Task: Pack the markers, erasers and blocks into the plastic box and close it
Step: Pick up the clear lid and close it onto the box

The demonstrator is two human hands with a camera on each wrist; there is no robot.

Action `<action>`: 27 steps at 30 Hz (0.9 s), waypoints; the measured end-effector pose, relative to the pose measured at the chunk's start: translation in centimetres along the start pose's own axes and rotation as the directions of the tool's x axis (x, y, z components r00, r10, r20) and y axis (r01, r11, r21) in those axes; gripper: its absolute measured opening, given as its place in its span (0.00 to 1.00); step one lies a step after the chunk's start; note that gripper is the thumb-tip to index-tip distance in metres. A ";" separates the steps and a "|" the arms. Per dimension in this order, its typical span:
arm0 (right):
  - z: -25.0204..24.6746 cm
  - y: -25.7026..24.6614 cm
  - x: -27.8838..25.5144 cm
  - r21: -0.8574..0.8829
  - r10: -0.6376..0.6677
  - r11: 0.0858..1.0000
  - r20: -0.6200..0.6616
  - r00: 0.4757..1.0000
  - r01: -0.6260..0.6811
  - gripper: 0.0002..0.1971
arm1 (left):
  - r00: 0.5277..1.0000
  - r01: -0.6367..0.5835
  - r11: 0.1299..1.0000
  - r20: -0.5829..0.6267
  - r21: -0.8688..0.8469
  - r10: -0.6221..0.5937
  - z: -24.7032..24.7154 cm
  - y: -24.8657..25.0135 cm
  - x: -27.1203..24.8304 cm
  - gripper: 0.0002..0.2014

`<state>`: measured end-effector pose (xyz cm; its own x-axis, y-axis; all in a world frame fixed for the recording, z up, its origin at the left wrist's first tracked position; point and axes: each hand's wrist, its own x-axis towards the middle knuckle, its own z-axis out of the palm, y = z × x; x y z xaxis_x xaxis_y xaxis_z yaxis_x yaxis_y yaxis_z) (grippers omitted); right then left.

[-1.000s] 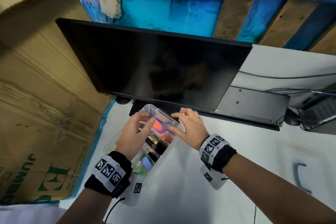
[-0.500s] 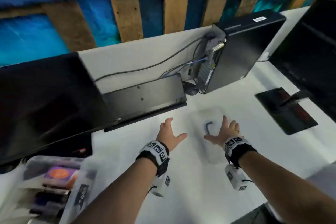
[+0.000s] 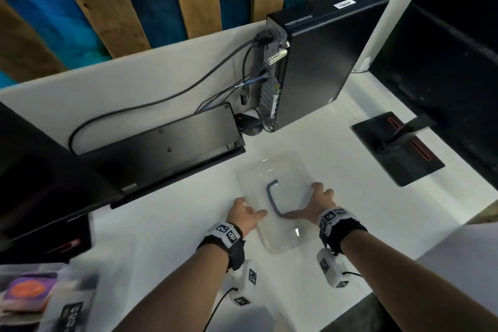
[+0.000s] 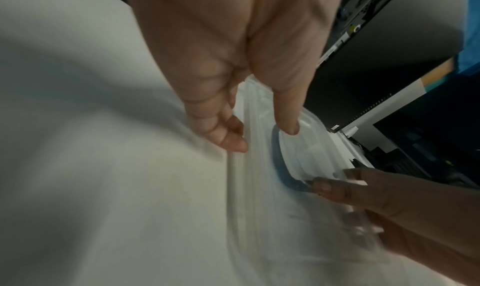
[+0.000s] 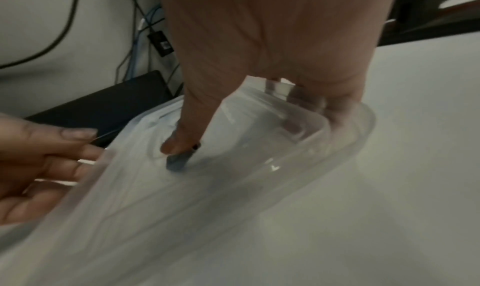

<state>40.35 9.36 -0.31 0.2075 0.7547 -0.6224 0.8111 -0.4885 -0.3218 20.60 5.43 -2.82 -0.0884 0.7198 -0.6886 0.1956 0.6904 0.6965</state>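
Note:
The clear plastic lid [image 3: 280, 170] with a blue handle [image 3: 270, 201] lies on the white table. My left hand [image 3: 246, 214] is at its left edge, thumb on top and fingertips [image 4: 233, 143] at the rim. My right hand [image 3: 318, 203] grips the right edge, thumb [image 5: 182, 138] pressed beside the handle and fingers curled under the rim. The lid [image 5: 233, 188] looks slightly tilted in the right wrist view. The open plastic box [image 3: 40, 296], blurred, stands at the lower left with an orange-and-purple item and other pieces inside.
A black keyboard [image 3: 167, 153] leans just behind the lid, with a black desktop computer [image 3: 318, 62] and cables [image 3: 188, 86] further back. A monitor stand [image 3: 396, 148] sits to the right. A dark monitor [image 3: 40, 183] stands between lid and box.
My view swung right from the box to the lid. Both hands left the box, reached the lid with spread fingers, and now hold its two long edges.

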 end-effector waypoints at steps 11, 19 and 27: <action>0.7 -7.9 -6.1 -0.050 -0.411 0.906 0.126 0.903 0.420 0.61 | 0.971 -0.239 0.970 -0.034 -0.035 0.238 -8.7 1.4 -10.2 0.06; 1.2 -19.6 -14.7 -0.003 -0.735 0.614 0.364 0.572 0.789 0.31 | 0.767 -0.459 0.856 -0.379 0.238 0.517 -18.4 -0.7 -23.9 0.07; 6.5 -32.8 -27.4 0.330 -0.834 0.503 0.426 0.350 0.798 0.34 | 0.375 -0.300 0.806 -0.714 0.510 0.592 -25.5 -5.7 -36.3 0.11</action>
<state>4.52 1.86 22.60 -0.8372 0.4846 -0.2534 0.3934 0.2119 -0.8946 -2.24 -22.77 23.31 -0.6144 0.7308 0.2975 0.6825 0.3029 0.6652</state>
